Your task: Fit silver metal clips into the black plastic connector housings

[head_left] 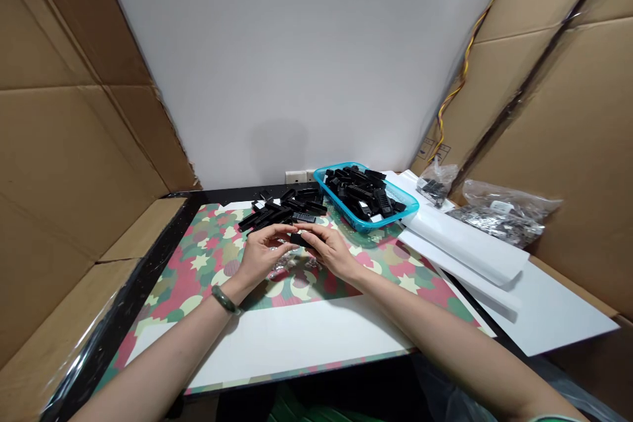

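**Fig. 1. Small-parts assembly station in a workshop**

A single work bay, seen from the seated worker's position. Cardboard panels on the left [64, 145] and on the right [568, 112] wall the bay in against a plain white wall [297, 46]. The tabletop [143, 264] carries a patterned mat [208, 244] and white sheets [469, 244]. Stock is kept in bulk: black plastic parts [287, 208] lie heaped on the mat, more of them fill a blue basket [363, 224], and clear bags of small metal pieces [499, 214] lie to the right. A wall socket [295, 177] sits at tabletop level, and yellow wires [457, 89] run up the right-hand cardboard.
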A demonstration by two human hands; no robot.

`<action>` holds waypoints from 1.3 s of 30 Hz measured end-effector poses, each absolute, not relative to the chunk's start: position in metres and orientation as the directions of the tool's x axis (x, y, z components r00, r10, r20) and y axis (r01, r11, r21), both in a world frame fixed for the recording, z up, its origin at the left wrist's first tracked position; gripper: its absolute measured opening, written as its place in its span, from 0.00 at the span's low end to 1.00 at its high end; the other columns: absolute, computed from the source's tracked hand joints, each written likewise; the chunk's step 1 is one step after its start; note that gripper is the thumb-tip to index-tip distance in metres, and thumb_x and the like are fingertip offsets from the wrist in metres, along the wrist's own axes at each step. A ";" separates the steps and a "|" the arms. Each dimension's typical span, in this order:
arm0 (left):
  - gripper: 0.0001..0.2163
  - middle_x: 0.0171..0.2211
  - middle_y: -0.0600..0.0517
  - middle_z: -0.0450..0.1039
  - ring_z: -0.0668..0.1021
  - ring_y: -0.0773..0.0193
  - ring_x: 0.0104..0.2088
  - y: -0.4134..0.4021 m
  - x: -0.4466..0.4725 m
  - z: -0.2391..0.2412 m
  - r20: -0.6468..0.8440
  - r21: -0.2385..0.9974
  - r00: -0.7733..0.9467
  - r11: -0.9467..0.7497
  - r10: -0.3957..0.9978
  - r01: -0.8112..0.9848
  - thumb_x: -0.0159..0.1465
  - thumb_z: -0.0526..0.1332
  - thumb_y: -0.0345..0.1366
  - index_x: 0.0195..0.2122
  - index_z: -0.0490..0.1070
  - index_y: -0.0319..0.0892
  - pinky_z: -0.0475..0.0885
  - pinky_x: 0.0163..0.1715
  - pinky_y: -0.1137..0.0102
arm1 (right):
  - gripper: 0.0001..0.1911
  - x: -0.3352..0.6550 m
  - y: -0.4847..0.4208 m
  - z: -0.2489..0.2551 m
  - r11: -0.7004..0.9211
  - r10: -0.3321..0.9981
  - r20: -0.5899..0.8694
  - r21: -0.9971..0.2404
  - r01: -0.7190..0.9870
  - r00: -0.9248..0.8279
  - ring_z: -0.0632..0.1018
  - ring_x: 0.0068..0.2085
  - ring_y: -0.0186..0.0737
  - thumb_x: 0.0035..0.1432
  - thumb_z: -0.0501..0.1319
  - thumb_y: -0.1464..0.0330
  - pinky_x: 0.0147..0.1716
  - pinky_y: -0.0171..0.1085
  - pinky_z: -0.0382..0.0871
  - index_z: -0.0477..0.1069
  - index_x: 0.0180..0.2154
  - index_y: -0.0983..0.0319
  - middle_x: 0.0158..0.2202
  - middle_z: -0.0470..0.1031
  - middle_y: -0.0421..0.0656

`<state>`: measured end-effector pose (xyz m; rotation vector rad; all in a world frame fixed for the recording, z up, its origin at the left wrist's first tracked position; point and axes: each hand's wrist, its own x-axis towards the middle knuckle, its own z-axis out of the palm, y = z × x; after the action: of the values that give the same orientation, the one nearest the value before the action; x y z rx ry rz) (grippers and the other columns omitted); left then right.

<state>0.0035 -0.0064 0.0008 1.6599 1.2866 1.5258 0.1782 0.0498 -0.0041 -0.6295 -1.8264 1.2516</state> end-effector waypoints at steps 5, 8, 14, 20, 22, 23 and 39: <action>0.07 0.38 0.48 0.80 0.80 0.61 0.37 -0.007 0.003 0.003 0.487 0.851 -0.100 -0.446 0.867 0.277 0.57 0.69 0.33 0.37 0.79 0.42 0.77 0.38 0.69 | 0.23 0.177 0.047 -0.003 0.300 0.787 0.298 -0.950 -0.087 -0.540 0.64 0.23 0.31 0.62 0.59 0.53 0.22 0.32 0.59 0.75 0.48 0.63 0.28 0.71 0.40; 0.06 0.37 0.48 0.80 0.80 0.61 0.36 -0.008 0.003 0.004 0.481 0.854 -0.105 -0.438 0.870 0.281 0.57 0.68 0.33 0.36 0.79 0.42 0.76 0.37 0.69 | 0.25 0.176 0.043 -0.001 0.212 0.796 0.243 -0.970 -0.122 -0.554 0.60 0.19 0.28 0.61 0.60 0.52 0.19 0.32 0.54 0.74 0.48 0.64 0.23 0.65 0.36; 0.11 0.38 0.47 0.80 0.80 0.61 0.36 -0.007 0.005 0.004 0.369 0.920 -0.103 -0.347 0.924 0.182 0.53 0.72 0.35 0.38 0.79 0.40 0.76 0.36 0.69 | 0.21 0.177 0.044 -0.004 0.328 0.810 0.316 -0.942 -0.065 -0.493 0.66 0.21 0.31 0.64 0.57 0.54 0.20 0.32 0.60 0.73 0.49 0.62 0.25 0.70 0.39; 0.19 0.45 0.45 0.80 0.80 0.57 0.43 -0.005 0.006 0.006 0.240 0.970 -0.099 -0.242 0.966 -0.006 0.51 0.74 0.38 0.45 0.79 0.42 0.76 0.42 0.66 | 0.18 0.185 0.053 -0.008 0.781 0.588 0.646 -0.610 0.134 -0.486 0.80 0.43 0.44 0.64 0.61 0.61 0.40 0.40 0.74 0.67 0.53 0.60 0.45 0.77 0.49; 0.20 0.44 0.45 0.81 0.80 0.56 0.43 -0.005 0.005 0.007 0.197 0.980 -0.108 -0.199 0.974 -0.009 0.49 0.75 0.38 0.44 0.80 0.43 0.76 0.42 0.65 | 0.17 0.187 0.054 -0.009 0.817 0.550 0.664 -0.553 0.163 -0.507 0.80 0.43 0.44 0.65 0.60 0.62 0.41 0.41 0.74 0.65 0.53 0.60 0.45 0.77 0.49; 0.19 0.43 0.45 0.81 0.80 0.56 0.43 -0.005 0.004 0.008 0.173 0.984 -0.104 -0.176 0.979 -0.015 0.48 0.75 0.38 0.43 0.81 0.43 0.75 0.41 0.65 | 0.17 0.188 0.054 -0.009 0.829 0.536 0.671 -0.532 0.169 -0.512 0.80 0.43 0.44 0.65 0.60 0.62 0.41 0.41 0.75 0.64 0.53 0.60 0.45 0.77 0.49; 0.18 0.43 0.43 0.82 0.82 0.57 0.37 -0.002 -0.007 0.013 0.118 0.990 0.038 -0.115 0.992 -0.081 0.51 0.74 0.42 0.41 0.82 0.42 0.77 0.39 0.64 | 0.13 0.187 0.039 0.007 0.977 0.151 0.855 -0.054 0.205 -0.496 0.75 0.46 0.46 0.66 0.57 0.70 0.46 0.47 0.70 0.70 0.52 0.61 0.48 0.77 0.51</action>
<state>-0.0074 -0.0022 0.0131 1.2547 1.0621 1.2985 0.1874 0.0389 0.0070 -0.2499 -2.0986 -0.0660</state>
